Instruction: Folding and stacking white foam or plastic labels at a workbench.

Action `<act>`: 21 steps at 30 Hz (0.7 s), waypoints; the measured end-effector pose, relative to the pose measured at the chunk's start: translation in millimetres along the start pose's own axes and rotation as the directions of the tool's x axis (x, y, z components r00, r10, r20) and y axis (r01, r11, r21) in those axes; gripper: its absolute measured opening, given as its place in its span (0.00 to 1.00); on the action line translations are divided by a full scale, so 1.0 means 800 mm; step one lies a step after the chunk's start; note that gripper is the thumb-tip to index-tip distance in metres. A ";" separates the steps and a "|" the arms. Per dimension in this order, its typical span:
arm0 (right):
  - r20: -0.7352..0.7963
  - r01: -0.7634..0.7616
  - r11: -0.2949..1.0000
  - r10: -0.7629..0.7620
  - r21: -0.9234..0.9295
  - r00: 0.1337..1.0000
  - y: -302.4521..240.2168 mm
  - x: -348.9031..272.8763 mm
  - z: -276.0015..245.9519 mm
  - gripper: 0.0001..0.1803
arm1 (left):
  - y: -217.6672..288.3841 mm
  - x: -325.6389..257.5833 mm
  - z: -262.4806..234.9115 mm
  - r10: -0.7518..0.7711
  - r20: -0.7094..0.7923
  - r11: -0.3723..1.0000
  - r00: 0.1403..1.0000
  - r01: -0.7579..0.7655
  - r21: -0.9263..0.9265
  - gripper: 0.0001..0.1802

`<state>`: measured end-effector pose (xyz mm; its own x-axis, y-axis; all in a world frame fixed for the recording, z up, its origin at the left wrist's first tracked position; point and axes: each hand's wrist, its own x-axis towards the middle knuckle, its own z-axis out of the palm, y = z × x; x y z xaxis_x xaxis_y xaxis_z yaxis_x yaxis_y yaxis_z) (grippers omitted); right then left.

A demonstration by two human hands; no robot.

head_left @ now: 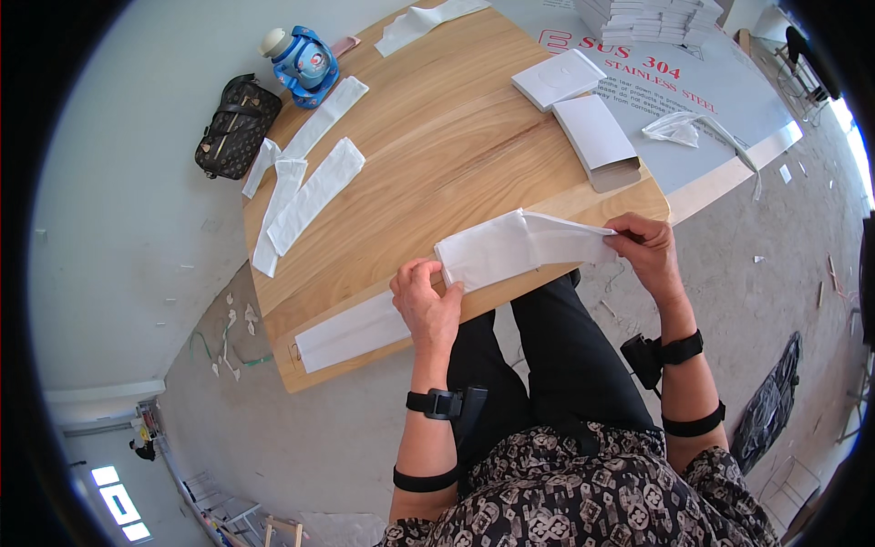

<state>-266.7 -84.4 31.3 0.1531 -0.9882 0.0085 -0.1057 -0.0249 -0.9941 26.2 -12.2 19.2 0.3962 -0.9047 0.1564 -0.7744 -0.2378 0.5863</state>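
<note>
Near the table's front edge lies a long folded white sheet (488,251) of thin paper or cloth; I cannot tell which. My left hand (427,303) grips its left end, thumb on top and fingers curled at the edge. At the other end, my right hand (645,251) pinches the corner between thumb and fingertips, raised slightly past the table's edge. A crease stands up across the sheet's middle. Another flat white strip (351,335) lies on the wood to the left, its right end beside and partly hidden by my left hand.
On the wooden table (428,146) are more white strips (316,196), a blue bottle (307,68), a dark patterned bag (239,126), a white box (558,77) and an open white box (597,137). A grey printed sheet (638,87) at the right carries stacked white boxes (652,20) and clear plastic (673,129).
</note>
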 end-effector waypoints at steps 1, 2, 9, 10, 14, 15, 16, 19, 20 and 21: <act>-0.006 -0.009 1.000 0.009 0.001 1.000 0.000 0.000 -0.001 0.02 | 0.000 0.000 0.000 -0.004 0.001 1.000 1.000 0.004 -0.005 0.19; -0.006 -0.009 1.000 0.009 0.001 1.000 0.001 0.000 -0.003 0.02 | 0.000 0.000 0.000 -0.004 0.001 1.000 1.000 0.004 -0.005 0.19; -0.080 0.016 1.000 -0.014 0.024 0.997 0.009 0.001 -0.019 0.03 | -0.001 0.001 -0.001 -0.005 0.011 1.000 1.000 0.005 -0.001 0.19; -0.091 0.024 0.999 -0.020 0.040 0.996 0.009 0.001 -0.022 0.04 | -0.001 0.001 -0.001 -0.002 0.013 1.000 1.000 0.002 -0.001 0.19; -0.089 0.054 0.997 -0.048 0.062 0.995 0.002 0.002 -0.023 0.04 | -0.003 0.003 -0.002 -0.003 0.026 1.000 1.000 0.003 -0.005 0.18; -0.087 0.057 0.995 -0.050 0.080 0.995 -0.001 0.002 -0.022 0.04 | -0.006 0.003 -0.001 0.002 0.031 1.000 1.000 -0.001 -0.018 0.18; -0.084 0.061 0.993 -0.053 0.099 0.995 -0.004 0.002 -0.020 0.04 | -0.010 0.003 0.000 0.006 0.035 1.000 0.999 -0.005 -0.030 0.19; -0.065 0.054 0.991 -0.046 0.125 0.997 -0.014 0.002 -0.011 0.04 | -0.015 0.002 0.000 0.038 -0.024 0.990 0.999 -0.041 -0.137 0.18; -0.064 0.055 0.991 -0.047 0.125 0.997 -0.018 0.002 -0.008 0.04 | -0.016 0.000 -0.001 0.038 -0.025 0.990 0.999 -0.041 -0.137 0.18; -0.059 0.047 0.988 -0.039 0.145 0.998 -0.020 0.002 -0.006 0.04 | -0.012 -0.001 -0.002 0.033 -0.046 0.983 0.998 -0.040 -0.178 0.18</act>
<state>-269.2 -86.0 48.1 0.0992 -0.9936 0.0533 0.0456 -0.0490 -0.9978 33.7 -8.6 14.9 0.3931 -0.8948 0.2118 -0.6898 -0.1346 0.7114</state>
